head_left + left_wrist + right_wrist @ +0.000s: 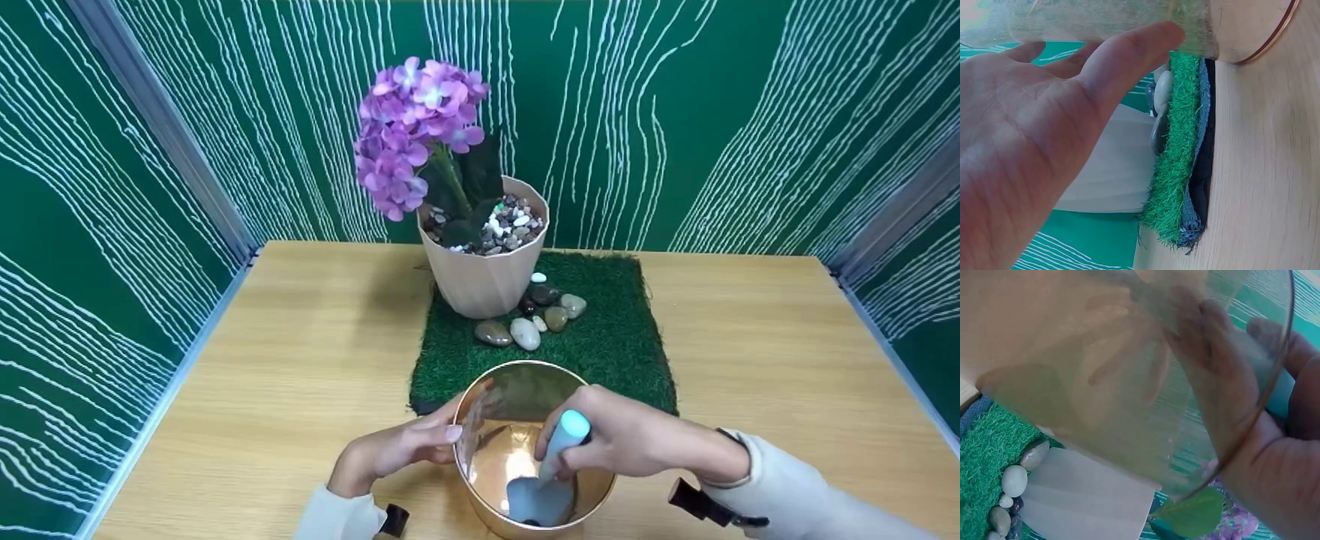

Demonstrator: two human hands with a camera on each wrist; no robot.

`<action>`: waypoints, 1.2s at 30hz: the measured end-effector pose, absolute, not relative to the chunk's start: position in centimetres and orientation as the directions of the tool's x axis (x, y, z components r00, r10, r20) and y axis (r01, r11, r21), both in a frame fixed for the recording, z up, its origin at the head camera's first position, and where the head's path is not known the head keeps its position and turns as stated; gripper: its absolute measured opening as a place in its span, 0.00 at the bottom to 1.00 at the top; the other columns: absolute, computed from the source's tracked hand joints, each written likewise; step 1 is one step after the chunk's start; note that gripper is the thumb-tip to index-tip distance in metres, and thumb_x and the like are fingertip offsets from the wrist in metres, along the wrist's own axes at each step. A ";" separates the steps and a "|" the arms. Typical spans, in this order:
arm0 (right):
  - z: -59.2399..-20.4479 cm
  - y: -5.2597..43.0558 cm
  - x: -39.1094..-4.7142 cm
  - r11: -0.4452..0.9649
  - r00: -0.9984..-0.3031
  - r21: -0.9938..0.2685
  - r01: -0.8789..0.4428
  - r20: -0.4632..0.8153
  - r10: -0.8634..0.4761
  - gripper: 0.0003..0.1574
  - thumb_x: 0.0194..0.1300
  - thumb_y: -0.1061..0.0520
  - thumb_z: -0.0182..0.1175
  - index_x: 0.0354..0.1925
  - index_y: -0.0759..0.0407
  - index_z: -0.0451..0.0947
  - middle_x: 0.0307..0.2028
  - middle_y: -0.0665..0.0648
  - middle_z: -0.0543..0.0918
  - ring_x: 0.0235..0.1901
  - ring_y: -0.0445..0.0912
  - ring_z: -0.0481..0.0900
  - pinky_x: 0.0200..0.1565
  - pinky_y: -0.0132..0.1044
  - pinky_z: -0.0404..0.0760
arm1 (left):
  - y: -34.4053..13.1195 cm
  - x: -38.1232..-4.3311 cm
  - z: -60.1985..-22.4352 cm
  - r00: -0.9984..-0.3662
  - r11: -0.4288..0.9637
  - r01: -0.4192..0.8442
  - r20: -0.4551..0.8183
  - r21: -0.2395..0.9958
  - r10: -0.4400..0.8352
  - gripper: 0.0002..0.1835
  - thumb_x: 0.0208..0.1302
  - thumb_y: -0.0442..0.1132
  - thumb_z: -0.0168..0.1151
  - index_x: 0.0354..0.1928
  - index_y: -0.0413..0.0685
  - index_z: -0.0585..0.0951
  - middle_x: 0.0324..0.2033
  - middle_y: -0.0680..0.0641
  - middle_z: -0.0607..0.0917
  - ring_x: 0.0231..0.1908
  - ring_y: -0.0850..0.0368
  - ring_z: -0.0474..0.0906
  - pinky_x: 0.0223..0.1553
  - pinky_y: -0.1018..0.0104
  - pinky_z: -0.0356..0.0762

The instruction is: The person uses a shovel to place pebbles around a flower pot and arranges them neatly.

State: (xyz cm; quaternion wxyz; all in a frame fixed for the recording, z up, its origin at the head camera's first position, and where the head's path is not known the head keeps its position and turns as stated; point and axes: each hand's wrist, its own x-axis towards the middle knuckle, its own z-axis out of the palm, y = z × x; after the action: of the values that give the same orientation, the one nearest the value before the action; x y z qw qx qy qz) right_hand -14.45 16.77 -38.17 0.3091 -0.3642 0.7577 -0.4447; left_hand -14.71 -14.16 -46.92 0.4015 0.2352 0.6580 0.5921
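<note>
A see-through amber bowl (480, 501) with a shiny rim stands near the front of the table. Along its left side my left hand (405, 448) steadies it, thumb against the near wall and fingers reaching round behind. My right hand (626, 435) comes in over the right rim and grips the turquoise handle (564, 444) of a small trowel. The trowel's grey-blue blade (538, 499) points down inside the bowl, close to the bottom, with a small dark spot at its lower edge. Through the bowl wall (1084, 416), spread fingers show in the right wrist view.
Behind the bowl lies a green turf mat (615, 322). On it stand a pale fluted pot (484, 281) filled with small stones, holding a purple flower (420, 127), and several pebbles (525, 334). Green panels with white lines enclose the wooden table (322, 337).
</note>
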 end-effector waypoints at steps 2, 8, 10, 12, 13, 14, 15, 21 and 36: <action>-38.1 17.1 -14.6 0.303 -0.550 -0.922 -0.242 -0.127 -0.826 0.12 0.65 0.69 0.62 0.45 0.71 0.88 0.38 0.66 0.92 0.35 0.35 0.88 0.41 0.32 0.89 | -14.1 -14.7 -47.0 -0.563 0.181 -0.175 -0.249 0.968 0.788 0.46 0.79 0.60 0.40 0.86 0.52 0.34 0.86 0.36 0.40 0.82 0.31 0.50 0.75 0.37 0.66; -38.0 18.1 -15.1 0.226 -0.556 -0.966 -0.123 -0.122 -0.822 0.14 0.69 0.71 0.56 0.48 0.79 0.83 0.44 0.76 0.89 0.44 0.46 0.92 0.46 0.42 0.90 | -14.1 -14.7 -47.1 -0.558 0.148 -0.172 -0.220 0.974 0.800 0.47 0.79 0.60 0.42 0.86 0.51 0.32 0.85 0.35 0.38 0.83 0.31 0.46 0.75 0.39 0.66; -38.0 18.3 -15.3 0.205 -0.559 -0.975 -0.087 -0.123 -0.820 0.15 0.70 0.72 0.55 0.49 0.81 0.82 0.46 0.79 0.88 0.45 0.48 0.93 0.46 0.45 0.90 | -14.1 -14.7 -47.2 -0.556 0.143 -0.166 -0.212 0.976 0.804 0.47 0.79 0.60 0.42 0.86 0.50 0.32 0.85 0.34 0.38 0.83 0.30 0.46 0.75 0.39 0.66; -38.0 18.6 -15.4 0.193 -0.570 -0.979 -0.071 -0.119 -0.813 0.15 0.70 0.72 0.54 0.50 0.81 0.81 0.47 0.81 0.87 0.45 0.49 0.93 0.46 0.45 0.90 | -14.1 -14.7 -47.2 -0.553 0.140 -0.164 -0.209 0.976 0.806 0.47 0.80 0.60 0.42 0.86 0.50 0.32 0.85 0.34 0.38 0.83 0.30 0.46 0.75 0.39 0.66; -37.9 18.8 -15.5 0.191 -0.579 -0.979 -0.068 -0.118 -0.807 0.15 0.71 0.71 0.54 0.50 0.81 0.82 0.47 0.81 0.86 0.44 0.48 0.93 0.46 0.45 0.90 | -14.1 -14.8 -47.2 -0.552 0.139 -0.163 -0.208 0.977 0.807 0.47 0.80 0.60 0.42 0.85 0.50 0.32 0.85 0.34 0.38 0.83 0.30 0.46 0.75 0.39 0.66; -37.9 18.9 -15.6 0.189 -0.588 -0.980 -0.063 -0.117 -0.800 0.15 0.72 0.71 0.54 0.50 0.81 0.81 0.47 0.81 0.86 0.44 0.48 0.93 0.46 0.45 0.90 | -14.1 -14.8 -47.3 -0.552 0.139 -0.165 -0.208 0.976 0.807 0.47 0.80 0.60 0.42 0.85 0.50 0.32 0.85 0.34 0.38 0.83 0.30 0.46 0.75 0.39 0.66; -37.9 19.1 -15.7 0.191 -0.599 -0.980 -0.063 -0.116 -0.793 0.15 0.73 0.70 0.55 0.50 0.80 0.82 0.48 0.81 0.86 0.43 0.47 0.93 0.45 0.44 0.90 | -14.1 -14.8 -47.2 -0.553 0.141 -0.167 -0.211 0.976 0.806 0.47 0.80 0.60 0.42 0.85 0.50 0.32 0.85 0.34 0.38 0.83 0.31 0.46 0.75 0.39 0.66; -37.8 20.1 -16.0 0.199 -0.655 -0.980 0.000 -0.151 -0.741 0.17 0.75 0.66 0.55 0.51 0.81 0.81 0.47 0.74 0.89 0.40 0.44 0.93 0.45 0.40 0.90 | -14.1 -14.8 -47.1 -0.556 0.159 -0.177 -0.232 0.971 0.798 0.48 0.79 0.61 0.42 0.86 0.50 0.33 0.85 0.35 0.39 0.82 0.31 0.48 0.74 0.40 0.67; -38.6 21.6 -16.6 0.090 -0.663 -0.970 0.225 -0.221 -0.715 0.17 0.79 0.64 0.50 0.52 0.68 0.85 0.48 0.59 0.93 0.44 0.44 0.92 0.49 0.33 0.88 | -14.2 -14.9 -47.2 -0.555 0.167 -0.179 -0.239 0.970 0.797 0.48 0.78 0.61 0.42 0.86 0.51 0.33 0.85 0.34 0.40 0.82 0.31 0.50 0.74 0.38 0.67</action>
State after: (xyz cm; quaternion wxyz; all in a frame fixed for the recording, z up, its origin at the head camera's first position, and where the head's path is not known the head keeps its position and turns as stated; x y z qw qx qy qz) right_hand -16.55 21.57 -38.63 0.3635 -0.1905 0.6427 -0.6469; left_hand -14.88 -14.17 -47.17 0.4067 0.2391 0.6464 0.5996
